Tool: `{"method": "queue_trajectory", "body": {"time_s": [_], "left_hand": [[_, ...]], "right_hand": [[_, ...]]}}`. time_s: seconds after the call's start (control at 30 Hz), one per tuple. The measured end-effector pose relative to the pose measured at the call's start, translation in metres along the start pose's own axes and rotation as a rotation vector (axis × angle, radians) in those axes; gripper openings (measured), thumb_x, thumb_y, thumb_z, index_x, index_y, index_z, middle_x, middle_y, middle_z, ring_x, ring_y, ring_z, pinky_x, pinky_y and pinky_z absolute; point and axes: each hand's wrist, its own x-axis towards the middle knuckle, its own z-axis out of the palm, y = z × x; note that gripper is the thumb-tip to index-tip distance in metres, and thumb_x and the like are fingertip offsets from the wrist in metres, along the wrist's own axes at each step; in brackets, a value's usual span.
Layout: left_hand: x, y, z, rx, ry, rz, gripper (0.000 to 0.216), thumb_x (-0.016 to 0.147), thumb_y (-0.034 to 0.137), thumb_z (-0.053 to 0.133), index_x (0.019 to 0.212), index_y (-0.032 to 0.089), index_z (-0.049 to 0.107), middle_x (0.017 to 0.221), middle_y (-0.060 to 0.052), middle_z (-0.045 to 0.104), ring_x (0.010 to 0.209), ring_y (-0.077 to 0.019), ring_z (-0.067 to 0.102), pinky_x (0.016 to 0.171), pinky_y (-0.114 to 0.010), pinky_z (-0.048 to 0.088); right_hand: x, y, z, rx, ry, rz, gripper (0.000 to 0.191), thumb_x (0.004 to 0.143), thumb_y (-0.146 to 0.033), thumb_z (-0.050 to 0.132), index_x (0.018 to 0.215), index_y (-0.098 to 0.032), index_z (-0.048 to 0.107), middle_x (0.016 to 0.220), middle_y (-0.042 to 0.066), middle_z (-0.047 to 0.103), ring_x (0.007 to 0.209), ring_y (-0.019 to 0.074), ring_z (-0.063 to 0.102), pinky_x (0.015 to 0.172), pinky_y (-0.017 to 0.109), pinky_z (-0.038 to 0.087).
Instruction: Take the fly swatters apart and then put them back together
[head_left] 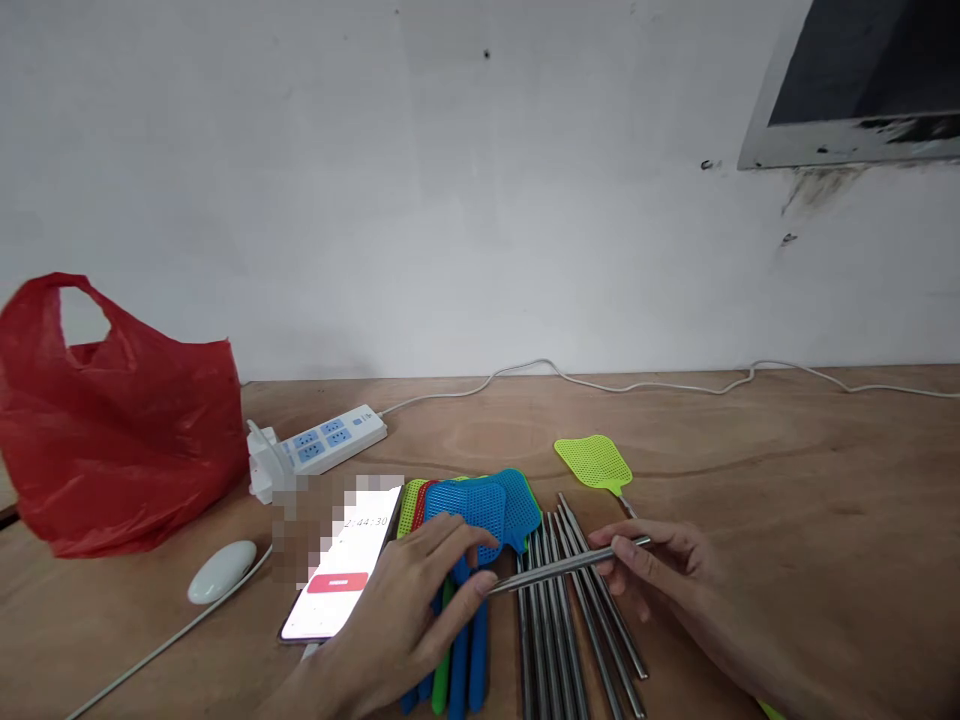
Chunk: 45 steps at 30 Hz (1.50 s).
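My right hand [664,565] pinches a slim metal rod [559,569] between thumb and fingers near its right end. The rod lies almost level, above several similar metal rods [551,620] side by side on the table. At its left end, the thumb of my left hand [409,590] meets or nearly meets the tip. My left fingers are apart, arched over blue fly swatter heads [517,505] in a pile with lime and red ones. Blue and green handles [478,650] show below that hand. A lime fly swatter [595,461] lies beyond my right hand.
A lit phone [341,575] lies left of the swatters, partly blurred out. Behind it are a white power strip [337,437] with plugged-in adapters, a white mouse-shaped object [222,572] and a red plastic bag [120,440]. A white cable [600,386] runs along the wall.
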Motion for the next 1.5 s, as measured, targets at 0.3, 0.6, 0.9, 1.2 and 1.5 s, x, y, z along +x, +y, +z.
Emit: {"method": "queue_trajectory", "body": {"time_s": [0.3,0.6,0.9,1.2,1.5], "left_hand": [[-0.004,0.002,0.019,0.153,-0.193,-0.002,0.031,0.108,0.032,0.028,0.094,0.021,0.053,0.080,-0.002,0.066,0.067,-0.0197,0.062,0.060,-0.028,0.038],[-0.001,0.005,0.014,0.237,-0.188,0.099,0.032,0.108,0.030,0.027,0.085,0.022,0.048,0.072,-0.001,0.062,0.058,-0.0189,0.058,0.054,-0.028,0.032],[-0.011,0.003,0.005,0.203,-0.196,-0.001,0.044,0.109,0.042,0.023,0.087,0.024,0.057,0.066,-0.001,0.064,0.053,-0.0192,0.055,0.051,-0.029,0.030],[-0.023,-0.008,-0.011,-0.016,-0.212,-0.119,0.042,0.105,0.051,0.036,0.086,0.025,0.063,0.065,0.002,0.061,0.056,-0.0171,0.055,0.055,-0.027,0.037],[-0.025,-0.006,-0.035,0.082,-0.289,-0.068,0.040,0.106,0.044,0.031,0.085,0.025,0.059,0.067,0.001,0.058,0.059,-0.0179,0.054,0.056,-0.026,0.035]], "right_hand": [[-0.003,0.023,0.002,-0.214,-0.098,-0.097,0.038,0.077,-0.051,0.078,0.099,-0.020,0.081,0.070,0.005,0.072,0.060,0.0163,0.065,0.050,0.026,0.054],[-0.008,0.005,-0.008,-0.915,-0.260,-0.449,0.024,0.101,-0.038,0.052,0.093,-0.023,0.069,0.074,0.002,0.066,0.063,0.0148,0.058,0.058,0.027,0.039],[-0.003,-0.018,-0.010,-1.058,-0.283,-0.408,0.038,0.102,-0.034,0.046,0.068,-0.021,0.051,0.061,-0.003,0.049,0.056,0.0124,0.045,0.055,0.027,0.029],[0.000,-0.028,-0.035,-1.115,-0.306,-0.407,0.035,0.103,-0.037,0.046,0.072,-0.022,0.056,0.061,-0.003,0.052,0.056,0.0134,0.045,0.056,0.028,0.028],[-0.004,-0.026,-0.043,-1.073,-0.316,-0.418,0.032,0.103,-0.036,0.044,0.077,-0.024,0.058,0.060,-0.003,0.056,0.053,0.0137,0.048,0.053,0.027,0.028]]}}
